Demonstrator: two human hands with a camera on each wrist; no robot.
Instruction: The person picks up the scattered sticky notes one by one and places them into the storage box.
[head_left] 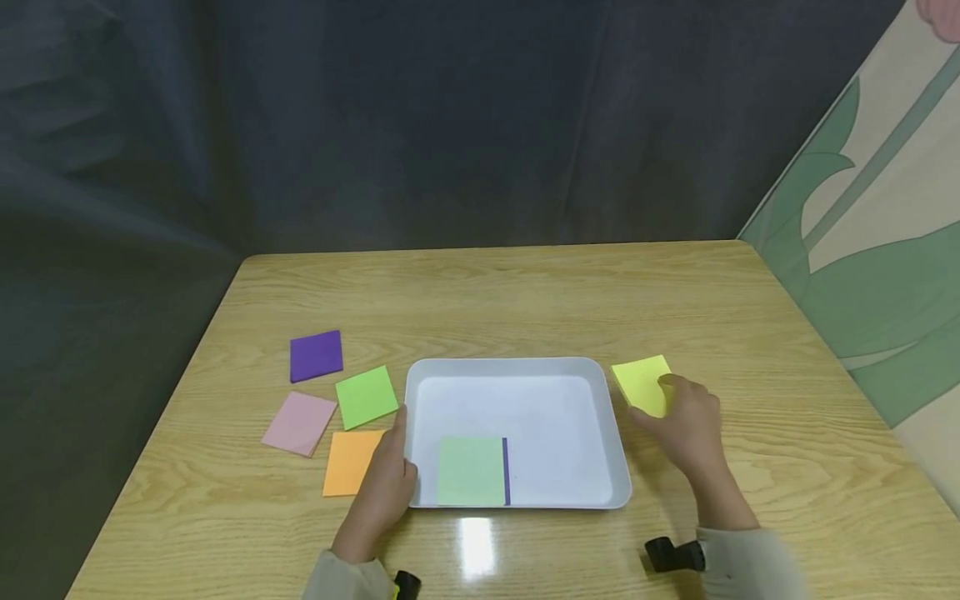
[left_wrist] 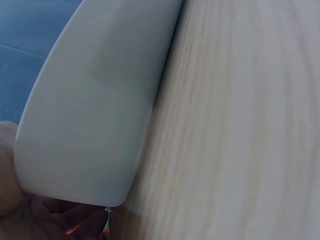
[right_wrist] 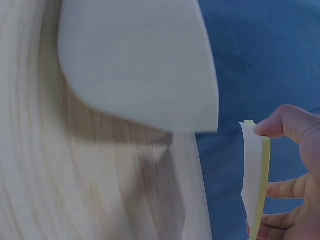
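Observation:
My left hand is at the left side of a white tray, holding its rim. In the left wrist view the thumb lies by the rim and the curled fingers are beside the outer wall, partly hidden. Right of the tray, my right hand grips a yellow sticky note pad by its edges. The right wrist view shows that pad edge-on between thumb and fingers, raised off the table. A pale green sticky note pad lies in the tray's front left, with a thin purple strip along its right edge.
Left of the tray lie a purple pad, a bright green pad, a pink pad and an orange pad. They rest on a wooden table. A dark curtain hangs behind it.

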